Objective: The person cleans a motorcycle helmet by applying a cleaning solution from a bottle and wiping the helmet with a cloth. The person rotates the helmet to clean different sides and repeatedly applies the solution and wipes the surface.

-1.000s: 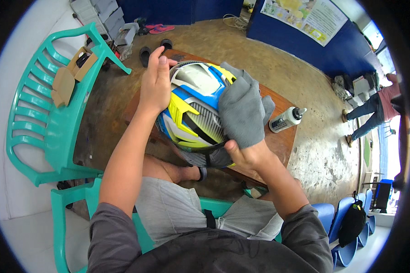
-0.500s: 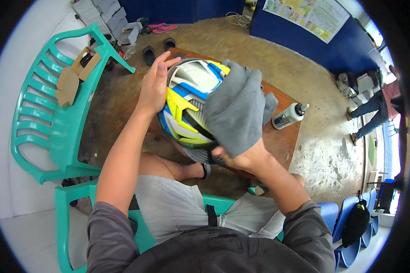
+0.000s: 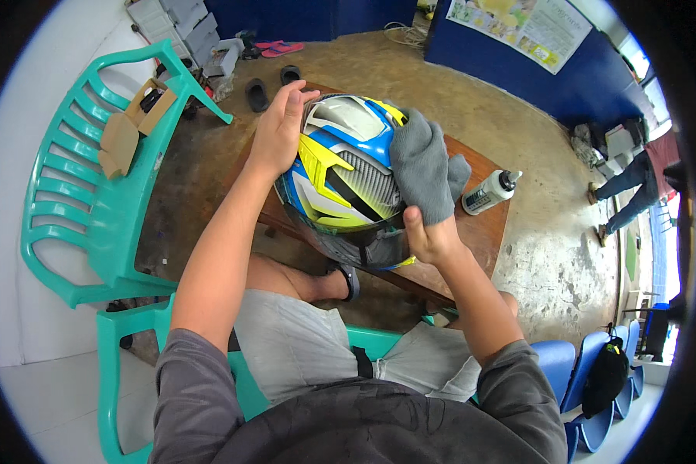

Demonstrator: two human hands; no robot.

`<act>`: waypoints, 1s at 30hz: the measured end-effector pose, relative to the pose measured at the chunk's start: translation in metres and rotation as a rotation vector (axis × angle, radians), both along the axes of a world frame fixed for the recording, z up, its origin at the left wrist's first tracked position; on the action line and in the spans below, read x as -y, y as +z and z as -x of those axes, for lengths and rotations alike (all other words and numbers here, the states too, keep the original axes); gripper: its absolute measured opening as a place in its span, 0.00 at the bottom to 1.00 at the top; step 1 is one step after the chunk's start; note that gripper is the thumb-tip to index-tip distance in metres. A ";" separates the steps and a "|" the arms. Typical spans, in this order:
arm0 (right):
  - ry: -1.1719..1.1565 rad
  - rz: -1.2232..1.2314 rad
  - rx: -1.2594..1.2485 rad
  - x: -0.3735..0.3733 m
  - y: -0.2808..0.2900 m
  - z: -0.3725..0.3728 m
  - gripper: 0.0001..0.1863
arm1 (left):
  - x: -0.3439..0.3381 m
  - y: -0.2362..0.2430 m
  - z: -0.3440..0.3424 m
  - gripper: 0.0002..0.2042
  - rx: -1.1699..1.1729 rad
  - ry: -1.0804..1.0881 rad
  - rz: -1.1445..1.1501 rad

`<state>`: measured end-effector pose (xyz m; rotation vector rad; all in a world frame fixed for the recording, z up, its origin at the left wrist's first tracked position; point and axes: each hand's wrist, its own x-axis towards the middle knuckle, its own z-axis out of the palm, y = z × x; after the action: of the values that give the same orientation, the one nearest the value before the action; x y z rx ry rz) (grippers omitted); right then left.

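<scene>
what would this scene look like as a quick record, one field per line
left grip: hand laid open along the helmet's left side
right grip: thumb showing, fingers hidden by the grey cloth
grey cloth: against the helmet's right side
helmet: yellow, blue, white and black; whether it touches the table is unclear
wooden table: beneath and beyond the helmet
bottle: white, dark cap, on the table's right part
left side: green chair bearing an opened cardboard box
</scene>
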<state>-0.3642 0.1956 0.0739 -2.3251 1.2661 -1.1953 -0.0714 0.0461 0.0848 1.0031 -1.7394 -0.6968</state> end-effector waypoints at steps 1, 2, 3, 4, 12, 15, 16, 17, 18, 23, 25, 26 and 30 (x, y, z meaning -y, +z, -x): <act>-0.015 -0.006 0.011 0.004 -0.003 0.002 0.31 | 0.007 -0.007 -0.001 0.44 -0.081 -0.033 -0.043; 0.005 0.055 0.033 0.005 -0.007 0.001 0.30 | 0.010 -0.014 -0.006 0.44 -0.168 0.072 -0.114; 0.010 0.061 0.039 0.008 -0.010 0.001 0.30 | 0.011 -0.021 -0.012 0.45 -0.261 0.150 -0.130; 0.020 0.066 0.035 0.009 -0.011 0.002 0.30 | 0.008 -0.029 -0.019 0.45 -0.344 0.242 -0.170; 0.066 0.000 0.153 0.014 -0.004 0.009 0.32 | -0.127 -0.132 -0.006 0.43 -1.105 0.207 -1.088; 0.070 -0.021 0.168 0.016 -0.005 0.011 0.32 | -0.131 -0.146 0.017 0.40 -1.463 -0.028 -0.996; 0.065 -0.019 0.171 0.016 -0.007 0.011 0.32 | -0.128 -0.146 0.021 0.41 -1.515 -0.009 -1.008; 0.070 0.013 0.133 0.016 -0.009 0.009 0.33 | -0.126 -0.146 0.024 0.41 -1.552 -0.028 -0.996; 0.040 0.034 0.095 0.014 -0.011 0.008 0.33 | -0.123 -0.145 0.026 0.42 -1.609 -0.047 -1.003; 0.061 -0.024 0.186 -0.004 -0.014 -0.011 0.35 | -0.125 -0.150 0.021 0.52 -1.412 -0.121 -0.861; 0.097 -0.027 0.148 -0.019 -0.005 -0.020 0.37 | -0.137 -0.156 0.015 0.51 -1.451 -0.153 -0.880; 0.119 -0.007 0.093 -0.029 0.002 -0.024 0.38 | -0.147 -0.157 0.012 0.50 -1.454 -0.149 -0.899; 0.199 0.038 -0.098 -0.073 0.043 -0.034 0.44 | -0.216 -0.152 -0.013 0.46 -1.451 -0.078 -0.992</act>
<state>-0.3304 0.2685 0.1166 -2.4962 1.0200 -1.0616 -0.0581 0.2618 -0.0667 0.6266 -0.0849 -1.8075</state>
